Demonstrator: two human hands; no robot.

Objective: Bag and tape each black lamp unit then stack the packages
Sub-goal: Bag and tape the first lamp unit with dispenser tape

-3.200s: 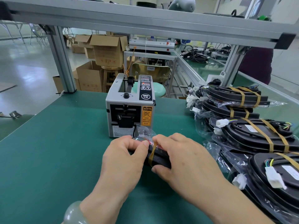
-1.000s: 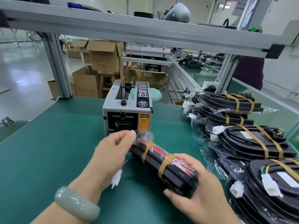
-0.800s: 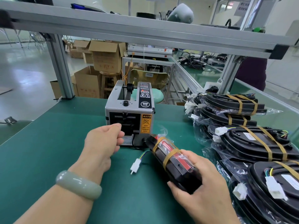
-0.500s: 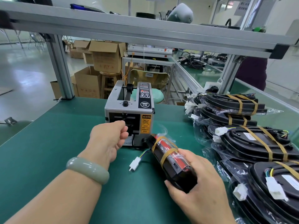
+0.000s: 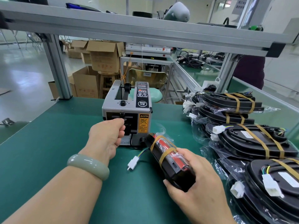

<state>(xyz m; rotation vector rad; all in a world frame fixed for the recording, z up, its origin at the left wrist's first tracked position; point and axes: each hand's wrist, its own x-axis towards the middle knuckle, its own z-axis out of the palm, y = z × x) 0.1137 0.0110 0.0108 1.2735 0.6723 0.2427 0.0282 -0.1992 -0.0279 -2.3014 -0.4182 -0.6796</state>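
While the black lamp unit with red lens, in its clear plastic bag (image 5: 168,157), lies slanted over the green bench mat (image 5: 48,151), far end near the grey tape dispenser (image 5: 127,105), the right hand (image 5: 199,188) wraps its near end, fingers under, thumb on top. Judged rigid, light enough for one hand, film slippery; best held across the body beside the tan tape bands, not by the loose white connector (image 5: 132,164). Left hand (image 5: 106,136) curled at the dispenser outlet; whether it pinches tape, cannot tell.
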